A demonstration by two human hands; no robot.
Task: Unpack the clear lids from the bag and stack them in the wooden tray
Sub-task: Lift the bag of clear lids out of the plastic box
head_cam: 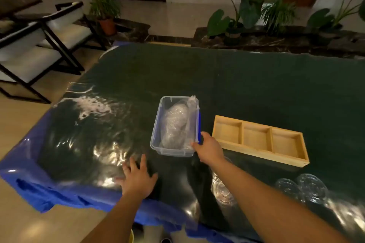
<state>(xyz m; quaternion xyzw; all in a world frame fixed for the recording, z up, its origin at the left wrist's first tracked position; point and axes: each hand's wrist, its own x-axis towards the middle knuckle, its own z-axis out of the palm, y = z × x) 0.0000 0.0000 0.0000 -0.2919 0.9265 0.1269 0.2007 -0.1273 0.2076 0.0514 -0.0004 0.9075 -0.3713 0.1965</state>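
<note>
In the centre of the frame, the right hand (209, 149) grips the near corner of a clear plastic tub (169, 152) holding the crinkled clear bag of lids (174, 124). The left hand (138, 179) lies flat with fingers spread on the dark plastic-covered worktop (237, 85). Just right of the tub sits the three-compartment wooden tray (256, 153), and loose clear lids (312, 187) lie at lower right.

A dark green surface (237, 85) under glossy clear film fills the middle, with a blue sheet (39, 187) draped over its edge at 8 o'clock and a clear plastic bin (169, 152) near its centre. White-cushioned chairs (49, 31) stand at 10 o'clock, a terracotta-potted plant (104, 12) at 11 and broad-leaved plants (233, 16) at 1.
</note>
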